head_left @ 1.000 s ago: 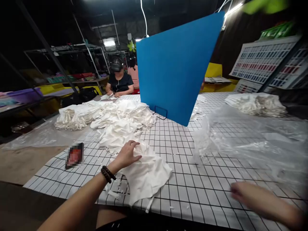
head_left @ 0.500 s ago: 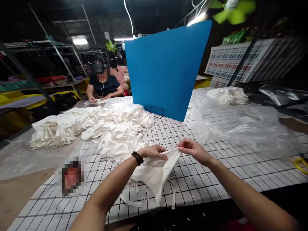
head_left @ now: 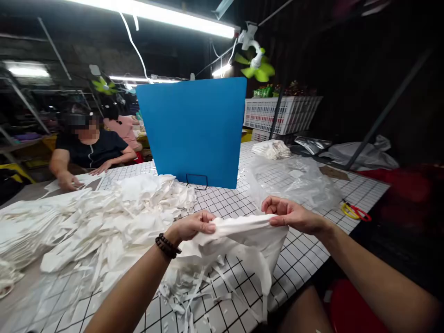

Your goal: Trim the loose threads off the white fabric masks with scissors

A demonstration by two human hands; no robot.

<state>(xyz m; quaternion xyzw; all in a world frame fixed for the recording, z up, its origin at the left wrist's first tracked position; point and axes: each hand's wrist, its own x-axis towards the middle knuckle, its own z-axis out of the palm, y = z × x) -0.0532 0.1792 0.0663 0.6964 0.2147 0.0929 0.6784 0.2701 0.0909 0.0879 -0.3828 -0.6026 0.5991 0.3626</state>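
While both hands pinch it, the limp white fabric piece (head_left: 243, 236) stretches between them above the near edge of the black-gridded white table (head_left: 305, 254). Left hand (head_left: 192, 225) grips its left end, right hand (head_left: 291, 215) its right end; loose white cloth pieces (head_left: 114, 222) are heaped just left.

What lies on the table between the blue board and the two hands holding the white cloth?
In the head view, bare gridded table separates the blue board from the left hand and right hand on the white cloth.
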